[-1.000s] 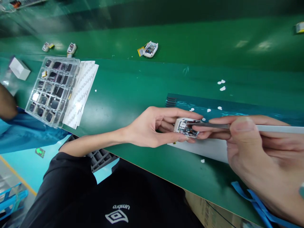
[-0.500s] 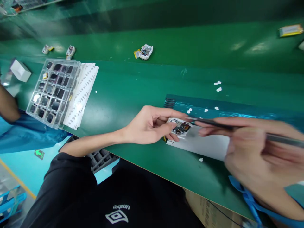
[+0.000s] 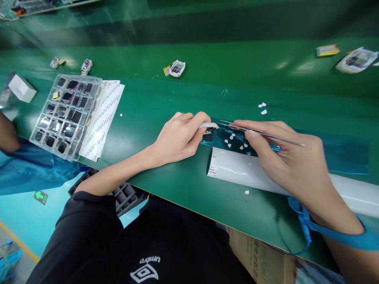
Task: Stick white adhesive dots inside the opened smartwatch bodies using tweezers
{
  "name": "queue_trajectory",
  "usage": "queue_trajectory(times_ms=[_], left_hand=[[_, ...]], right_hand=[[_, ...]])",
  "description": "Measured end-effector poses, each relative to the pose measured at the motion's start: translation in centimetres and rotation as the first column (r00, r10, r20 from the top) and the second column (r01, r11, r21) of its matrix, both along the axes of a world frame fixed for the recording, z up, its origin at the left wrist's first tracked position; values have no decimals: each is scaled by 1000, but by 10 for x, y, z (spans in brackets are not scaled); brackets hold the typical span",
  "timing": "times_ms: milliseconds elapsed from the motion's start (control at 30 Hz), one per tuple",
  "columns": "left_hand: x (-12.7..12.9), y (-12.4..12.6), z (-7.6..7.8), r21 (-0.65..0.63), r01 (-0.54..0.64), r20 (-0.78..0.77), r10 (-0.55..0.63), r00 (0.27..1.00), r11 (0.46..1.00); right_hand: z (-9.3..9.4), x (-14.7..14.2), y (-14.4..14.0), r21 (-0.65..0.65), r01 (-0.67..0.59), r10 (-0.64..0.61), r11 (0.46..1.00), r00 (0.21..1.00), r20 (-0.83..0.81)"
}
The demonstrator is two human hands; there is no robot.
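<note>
My left hand (image 3: 180, 136) is closed around a small white device housing (image 3: 209, 125), now tilted nearly edge-on, with part of its circuit board visible underneath. My right hand (image 3: 299, 161) pinches a pair of thin metal tweezers (image 3: 275, 137). Their tips point left, close to the housing and above a transparent blue film strip (image 3: 349, 156). Several small white stickers (image 3: 241, 147) lie on this film. Whether the tweezers' tips grip anything is too small to tell. Below the film lies a glossy white strip (image 3: 233, 163), partly covered by my right hand.
At left, a transparent compartment tray (image 3: 49, 128) of dark device parts rests by printed white sheets (image 3: 103, 118). Opened white devices (image 3: 178, 68) and a yellow-edged battery (image 3: 327, 50) lie farther back. A person's blue sleeve (image 3: 38, 169) is at far left. A blue wrist strap (image 3: 334, 232) circles my right wrist.
My left hand has moved up and tilted the housing from face-up to nearly edge-on. My right hand has shifted left and up with the tweezers, uncovering more of the white strip and film.
</note>
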State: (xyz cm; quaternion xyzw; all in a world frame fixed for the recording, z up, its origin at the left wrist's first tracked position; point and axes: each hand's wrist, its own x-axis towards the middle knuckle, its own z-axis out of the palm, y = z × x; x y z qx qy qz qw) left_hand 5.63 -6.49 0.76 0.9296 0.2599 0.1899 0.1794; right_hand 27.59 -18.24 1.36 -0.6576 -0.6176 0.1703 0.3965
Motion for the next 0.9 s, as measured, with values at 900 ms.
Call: queue_trajectory(times_ms=[900], left_hand=[[2,10,1,200,382,-100,-369,924,902]], right_hand=[[2,15,13,384,-68,-142,921,859,492]])
